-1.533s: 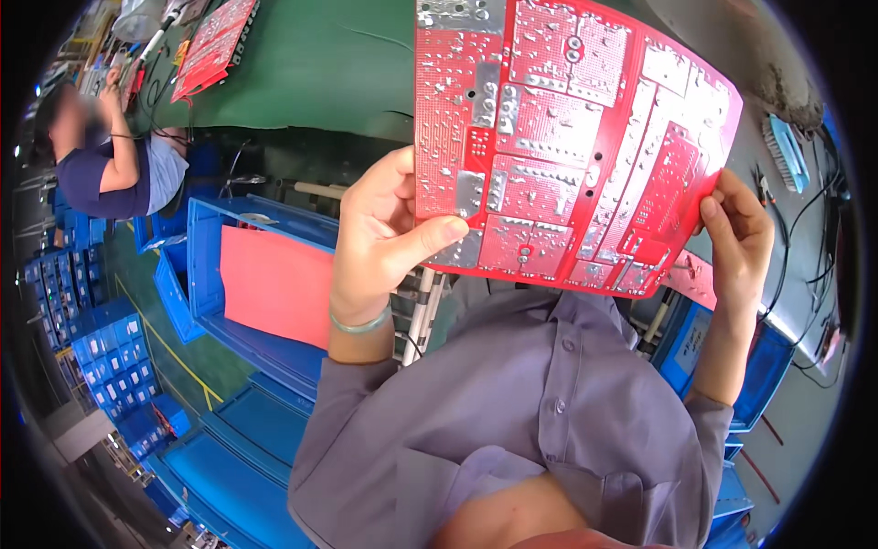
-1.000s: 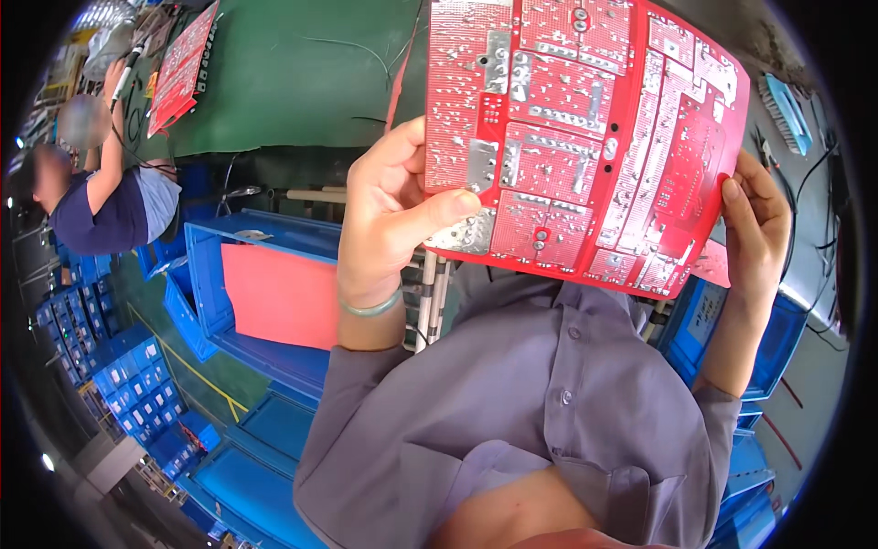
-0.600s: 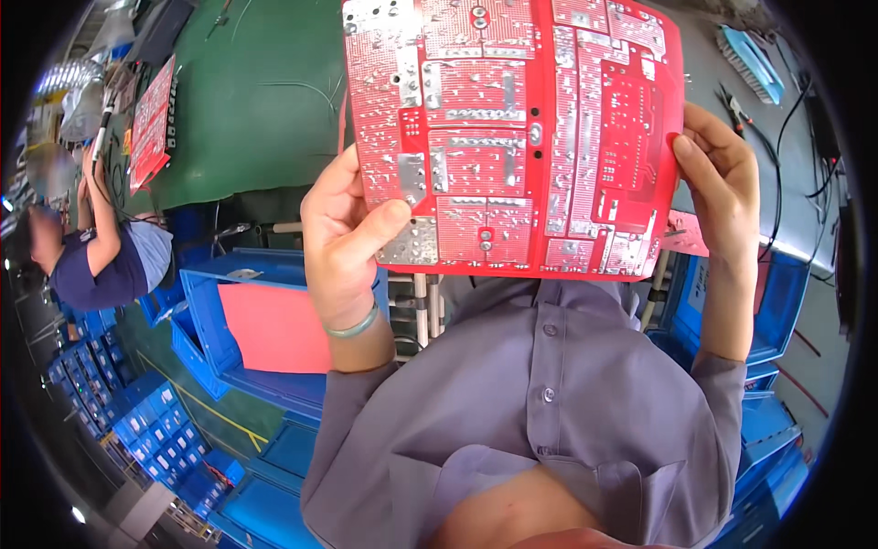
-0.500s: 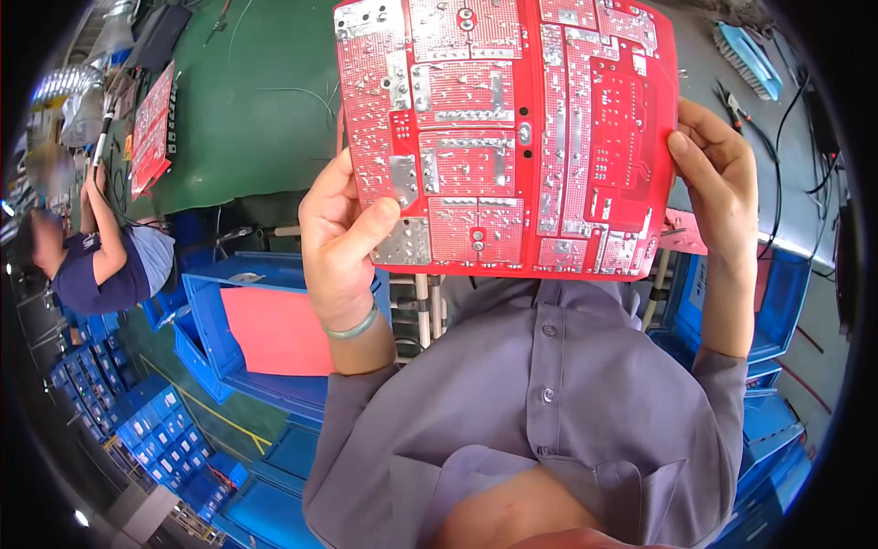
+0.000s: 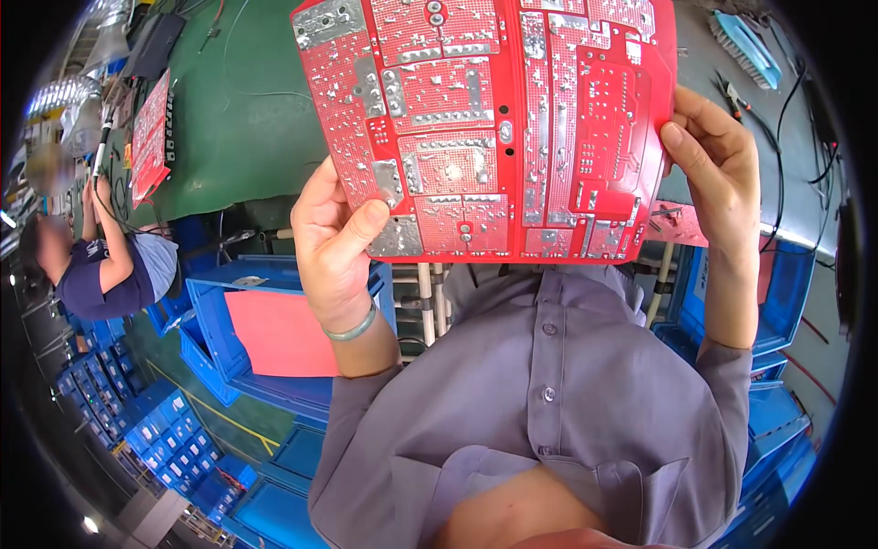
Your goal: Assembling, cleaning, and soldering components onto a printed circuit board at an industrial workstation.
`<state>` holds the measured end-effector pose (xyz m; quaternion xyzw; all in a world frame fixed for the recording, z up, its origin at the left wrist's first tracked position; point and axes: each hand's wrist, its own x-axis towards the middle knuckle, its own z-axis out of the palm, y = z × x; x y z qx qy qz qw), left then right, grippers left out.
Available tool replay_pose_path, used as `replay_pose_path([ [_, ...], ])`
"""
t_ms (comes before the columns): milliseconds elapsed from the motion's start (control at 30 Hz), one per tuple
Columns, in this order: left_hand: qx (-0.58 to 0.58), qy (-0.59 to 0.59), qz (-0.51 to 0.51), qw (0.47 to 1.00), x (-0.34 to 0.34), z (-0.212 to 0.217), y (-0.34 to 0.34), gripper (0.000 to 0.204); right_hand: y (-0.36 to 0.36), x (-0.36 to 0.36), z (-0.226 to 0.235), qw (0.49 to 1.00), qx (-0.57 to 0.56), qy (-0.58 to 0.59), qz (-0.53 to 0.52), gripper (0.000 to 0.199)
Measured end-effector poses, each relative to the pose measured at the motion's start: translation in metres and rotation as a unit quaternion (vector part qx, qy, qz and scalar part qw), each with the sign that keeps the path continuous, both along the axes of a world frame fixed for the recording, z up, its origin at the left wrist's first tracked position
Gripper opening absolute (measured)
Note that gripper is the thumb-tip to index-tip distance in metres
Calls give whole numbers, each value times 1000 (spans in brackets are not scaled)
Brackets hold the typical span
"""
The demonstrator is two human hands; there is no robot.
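Note:
A large red circuit board [image 5: 494, 119] with silver solder pads fills the upper middle, held up close with its solder side toward me. My left hand [image 5: 334, 242] grips its lower left corner, thumb on the face. My right hand [image 5: 718, 165] holds its right edge. A pale green bangle [image 5: 352, 328] circles my left wrist. My grey buttoned shirt [image 5: 549, 393] shows below the board.
A green workbench mat [image 5: 238, 119] lies behind the board. A blue crate [image 5: 229, 361] with a red sheet [image 5: 279, 334] inside stands at lower left, stacked blue bins beyond. Another person [image 5: 101, 265] works at far left by a red board [image 5: 151, 137]. Cables and tools lie at upper right.
The board has come nearer and turned from tilted right to nearly square. My view has swung left, so the person at far left now sits lower in the picture.

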<state>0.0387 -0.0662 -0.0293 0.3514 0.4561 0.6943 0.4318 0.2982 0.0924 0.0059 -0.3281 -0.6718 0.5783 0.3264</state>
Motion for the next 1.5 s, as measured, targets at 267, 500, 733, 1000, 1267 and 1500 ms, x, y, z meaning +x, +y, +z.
replay_pose_path([
  [267,-9,0,2,1000,1,3,3,48,1,3,3,1000,-1,-1,-8,32],
  [500,-14,9,3,1000,1,4,4,47,0,4,5,1000,0,-5,-16,31],
  [733,-28,4,6,1000,-1,4,4,51,-1,1,3,1000,-21,-14,-3,31],
  [1000,-34,-22,-1,999,-1,9,4,47,-1,1,-3,998,-57,-28,-5,32],
  [1267,-39,-21,-12,999,-2,4,9,44,8,6,-7,982,-78,-170,30,37],
  [1500,-29,-35,11,999,5,13,11,41,99,111,-17,748,507,-406,-135,52],
])
